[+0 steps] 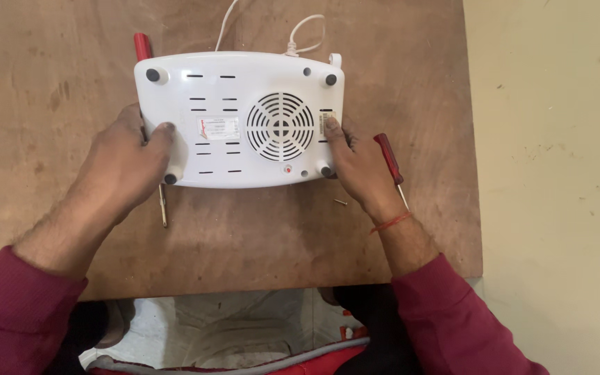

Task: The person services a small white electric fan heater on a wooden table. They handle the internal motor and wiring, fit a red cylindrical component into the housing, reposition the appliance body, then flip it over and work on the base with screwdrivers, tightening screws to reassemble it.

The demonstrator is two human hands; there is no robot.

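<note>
A white appliance [241, 118] lies upside down on a brown wooden board [244, 236], showing a round fan grille, vent slots, a label and black rubber feet. My left hand [126, 170] grips its left edge, thumb on the base. My right hand [355, 163] holds its right edge, thumb near the vent slots. A red-handled screwdriver [389, 158] lies just right of my right hand. Another red-handled screwdriver [142, 48] lies under the appliance's left side and my left hand, its shaft tip showing below.
A small screw [340, 202] lies on the board below the appliance. A white cord [300, 35] loops at the far edge. Pale floor [557, 173] lies right of the board. White and red cloth [244, 340] sits below the board's near edge.
</note>
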